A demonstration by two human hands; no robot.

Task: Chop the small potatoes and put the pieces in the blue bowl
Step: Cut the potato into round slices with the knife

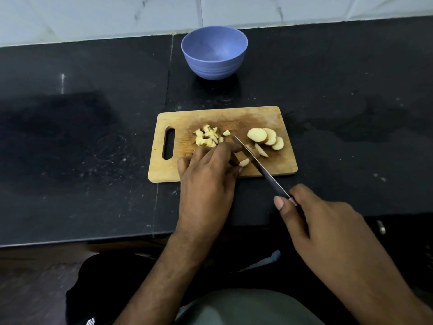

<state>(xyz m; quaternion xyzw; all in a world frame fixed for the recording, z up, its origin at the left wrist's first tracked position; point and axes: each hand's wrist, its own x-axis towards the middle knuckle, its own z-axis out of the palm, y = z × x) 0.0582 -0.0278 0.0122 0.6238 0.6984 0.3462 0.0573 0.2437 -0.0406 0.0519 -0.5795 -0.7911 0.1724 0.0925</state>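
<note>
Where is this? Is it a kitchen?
Most likely a kitchen: a wooden cutting board with potato slices lies on a dark stone counter by a tiled wall, and the right hand holds a knife.

Dim, soft focus; wide-angle bending at edges.

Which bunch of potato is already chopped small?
The pile of small pieces near the board's handle slot; the round slices at the right end are still whole discs.

No readable text, labels or numbers.
</note>
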